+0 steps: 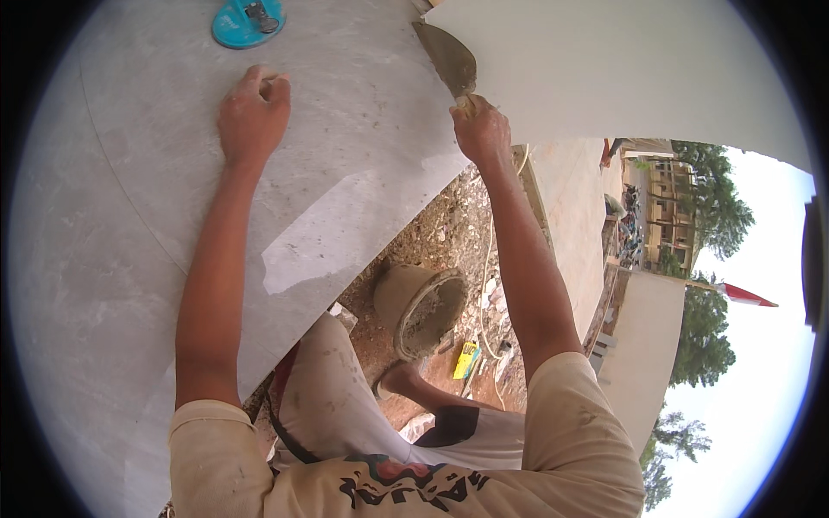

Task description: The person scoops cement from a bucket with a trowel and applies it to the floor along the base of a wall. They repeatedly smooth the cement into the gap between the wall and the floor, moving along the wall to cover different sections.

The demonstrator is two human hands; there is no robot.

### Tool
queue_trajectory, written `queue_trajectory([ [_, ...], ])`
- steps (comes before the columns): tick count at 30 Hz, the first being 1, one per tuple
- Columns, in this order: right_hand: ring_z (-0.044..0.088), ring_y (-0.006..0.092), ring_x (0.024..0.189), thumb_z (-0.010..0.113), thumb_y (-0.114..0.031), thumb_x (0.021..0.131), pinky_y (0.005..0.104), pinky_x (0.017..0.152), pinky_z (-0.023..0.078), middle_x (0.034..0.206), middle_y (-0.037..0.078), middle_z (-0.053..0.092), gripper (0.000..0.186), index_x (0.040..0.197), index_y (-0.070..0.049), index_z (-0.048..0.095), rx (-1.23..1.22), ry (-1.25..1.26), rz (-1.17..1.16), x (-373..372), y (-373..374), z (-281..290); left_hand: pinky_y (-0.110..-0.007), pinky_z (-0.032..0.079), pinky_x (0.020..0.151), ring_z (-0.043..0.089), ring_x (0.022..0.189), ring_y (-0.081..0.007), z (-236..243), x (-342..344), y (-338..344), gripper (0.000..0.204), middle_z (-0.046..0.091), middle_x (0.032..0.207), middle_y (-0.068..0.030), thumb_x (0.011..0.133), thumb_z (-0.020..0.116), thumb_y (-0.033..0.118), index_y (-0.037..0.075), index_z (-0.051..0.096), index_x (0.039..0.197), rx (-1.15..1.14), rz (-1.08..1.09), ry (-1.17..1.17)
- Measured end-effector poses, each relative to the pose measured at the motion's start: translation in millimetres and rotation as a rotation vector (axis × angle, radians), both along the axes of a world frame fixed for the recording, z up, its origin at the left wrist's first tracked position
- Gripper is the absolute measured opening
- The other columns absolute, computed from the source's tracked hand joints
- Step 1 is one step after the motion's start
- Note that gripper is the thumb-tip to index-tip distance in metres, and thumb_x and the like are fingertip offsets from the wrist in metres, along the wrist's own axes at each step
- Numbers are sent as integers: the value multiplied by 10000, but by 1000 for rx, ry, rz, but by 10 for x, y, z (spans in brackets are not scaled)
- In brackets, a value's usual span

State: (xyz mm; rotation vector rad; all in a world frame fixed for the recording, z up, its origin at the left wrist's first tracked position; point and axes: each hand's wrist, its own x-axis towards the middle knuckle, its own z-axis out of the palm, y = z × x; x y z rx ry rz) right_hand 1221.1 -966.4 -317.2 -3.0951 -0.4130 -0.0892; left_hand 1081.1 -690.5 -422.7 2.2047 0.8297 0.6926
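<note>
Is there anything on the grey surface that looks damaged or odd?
Yes: a pale, jagged patch breaks the grey surface near its slanting edge, and a thin dark line curves down its left side. I cannot tell whether they are damage.

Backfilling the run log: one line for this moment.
left hand: curled, contents unclear | right hand: holding trowel | bucket: on ground | teal disc: at grey surface

Dark lettering (451, 494) on beige shirt (553, 475), pale-marked blue disc (231, 31) — illegible

Bright daylight, washed-out sky (760, 207) at right, fisheye bending, black corners
</note>
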Motion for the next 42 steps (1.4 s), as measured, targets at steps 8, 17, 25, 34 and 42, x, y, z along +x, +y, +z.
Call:
queue_trajectory([
  [8, 650, 386, 1088, 619, -352, 909, 475, 949, 510, 1131, 200, 701, 418, 1241, -98, 646, -67, 31, -1, 222, 264, -114, -379, 561, 754, 715, 821, -228, -61, 12, -10, 201, 737, 893, -93, 942, 624, 279, 110, 705, 1012, 43, 12, -46],
  [17, 646, 384, 1105, 593, -352, 915, 473, 963, 504, 1135, 194, 702, 412, 1223, -89, 673, -79, 25, -87, 64, -23, 45, -375, 558, 759, 715, 829, -231, -50, 39, -18, 211, 737, 890, -83, 932, 631, 272, 99, 703, 1027, 0, 20, -49],
  [25, 642, 384, 1108, 579, -366, 915, 470, 978, 496, 1142, 195, 700, 421, 1226, -99, 673, -74, 87, -9, 103, 140, 166, -399, 558, 774, 713, 833, -246, -11, 12, 4, 214, 737, 905, -83, 924, 627, 275, 101, 700, 1024, -13, 15, -53],
  [34, 620, 376, 1162, 571, -375, 923, 466, 998, 487, 1200, 187, 684, 411, 1207, -101, 688, -95, 136, -111, 240, 188, -25, -384, 564, 792, 713, 875, -212, 5, -17, 13, 228, 742, 942, -67, 943, 618, 293, 110, 700, 1052, -66, -11, -12],
  [42, 607, 399, 1177, 595, -404, 909, 463, 1039, 458, 1241, 222, 660, 505, 1327, -125, 642, -96, 112, -194, -168, -724, 25, -377, 563, 790, 716, 879, -217, -112, 27, -6, 243, 741, 963, -80, 956, 616, 292, 101, 698, 1082, 25, 17, -41],
])
